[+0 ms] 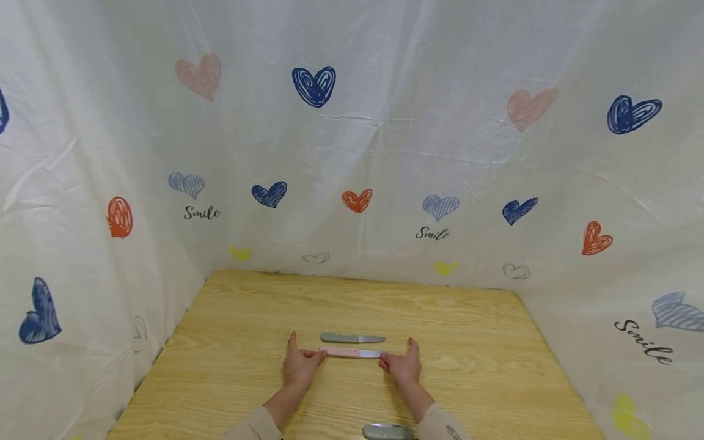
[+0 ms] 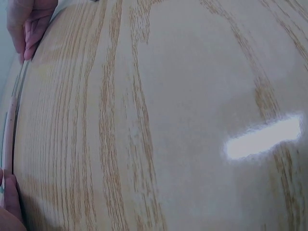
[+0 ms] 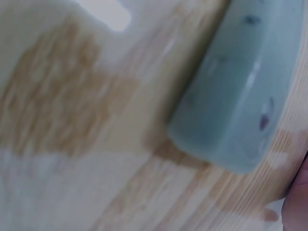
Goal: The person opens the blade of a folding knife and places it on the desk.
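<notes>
A knife with a pink handle (image 1: 342,352) lies crosswise on the table, its blade out to the right. My left hand (image 1: 300,366) pinches the handle's end, index finger pointing away. At the other end, my right hand (image 1: 404,366) pinches the blade's tip. Just behind and parallel is a knife with a grey-green handle (image 1: 340,337), its blade also to the right. In the left wrist view the pink handle (image 2: 8,139) runs along the left edge, between both hands' fingertips.
Near the table's front, beside my right sleeve, lies another grey-green handle (image 1: 387,432), cut off by the frame; it looms close in the right wrist view (image 3: 236,96). A white curtain (image 1: 385,153) with printed hearts surrounds the wooden table (image 1: 247,305) at back and sides.
</notes>
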`<action>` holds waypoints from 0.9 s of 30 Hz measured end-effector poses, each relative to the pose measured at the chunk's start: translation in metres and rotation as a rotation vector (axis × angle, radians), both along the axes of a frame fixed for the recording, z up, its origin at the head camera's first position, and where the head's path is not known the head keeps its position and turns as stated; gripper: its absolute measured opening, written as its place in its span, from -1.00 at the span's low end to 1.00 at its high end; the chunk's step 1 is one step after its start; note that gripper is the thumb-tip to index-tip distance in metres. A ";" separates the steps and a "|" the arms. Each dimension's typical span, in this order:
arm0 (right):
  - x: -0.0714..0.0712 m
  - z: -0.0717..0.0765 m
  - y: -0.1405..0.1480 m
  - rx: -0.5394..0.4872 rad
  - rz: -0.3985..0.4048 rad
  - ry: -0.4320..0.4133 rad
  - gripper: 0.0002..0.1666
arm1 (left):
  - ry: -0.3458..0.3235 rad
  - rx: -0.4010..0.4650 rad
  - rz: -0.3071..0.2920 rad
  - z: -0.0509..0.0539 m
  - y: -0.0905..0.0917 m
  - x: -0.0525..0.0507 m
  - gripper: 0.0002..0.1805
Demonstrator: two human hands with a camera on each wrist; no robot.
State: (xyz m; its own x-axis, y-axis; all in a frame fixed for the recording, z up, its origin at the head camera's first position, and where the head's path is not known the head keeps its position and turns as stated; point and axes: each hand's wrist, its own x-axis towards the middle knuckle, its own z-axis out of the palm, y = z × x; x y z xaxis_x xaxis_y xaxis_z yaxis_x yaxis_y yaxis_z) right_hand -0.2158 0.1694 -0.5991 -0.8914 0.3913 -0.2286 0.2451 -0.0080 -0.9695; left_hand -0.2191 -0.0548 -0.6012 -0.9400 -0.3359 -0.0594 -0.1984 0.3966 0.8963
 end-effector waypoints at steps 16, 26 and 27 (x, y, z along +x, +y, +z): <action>0.001 0.002 0.001 -0.013 0.015 -0.010 0.18 | -0.025 0.008 -0.018 0.005 -0.006 0.006 0.05; 0.010 0.003 0.018 -0.019 0.083 0.036 0.02 | 0.022 0.154 -0.030 0.004 -0.017 0.011 0.02; 0.011 0.003 0.023 -0.029 0.087 0.044 0.01 | 0.031 0.147 -0.029 0.004 -0.019 0.011 0.01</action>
State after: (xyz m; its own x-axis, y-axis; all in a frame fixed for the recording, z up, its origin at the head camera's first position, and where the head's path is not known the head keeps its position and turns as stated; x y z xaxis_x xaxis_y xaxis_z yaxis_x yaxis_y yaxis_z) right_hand -0.2048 0.1926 -0.5957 -0.9311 0.3060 -0.1986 0.2035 -0.0163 -0.9789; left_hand -0.2083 -0.0741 -0.5971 -0.9514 -0.2982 -0.0768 -0.1599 0.2655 0.9508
